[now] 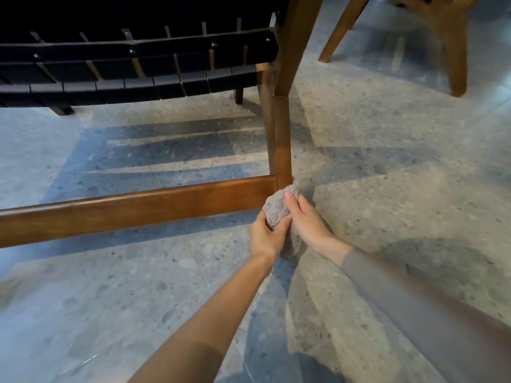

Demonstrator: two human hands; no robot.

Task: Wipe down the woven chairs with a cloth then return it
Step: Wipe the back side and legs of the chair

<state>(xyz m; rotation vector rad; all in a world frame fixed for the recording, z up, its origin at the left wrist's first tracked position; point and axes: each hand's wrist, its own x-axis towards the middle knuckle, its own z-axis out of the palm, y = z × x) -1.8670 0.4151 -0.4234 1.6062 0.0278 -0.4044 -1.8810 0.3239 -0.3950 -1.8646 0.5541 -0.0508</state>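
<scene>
Both hands, left hand and right hand, grip cloth bunched against chair leg base, beside low rail. Wiping looks midway; second chair beyond, cloth's return pending.

2 arms extended forward, low. Left grip, right grip both clutch cloth, thumbs on top.

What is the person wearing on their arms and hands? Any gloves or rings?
No gloves, rings or watch show: the left hand and right hand are bare. The right sleeve is snug and grey-brown, ending just above the wrist. The left sleeve looks alike but starts only near the elbow.
</scene>
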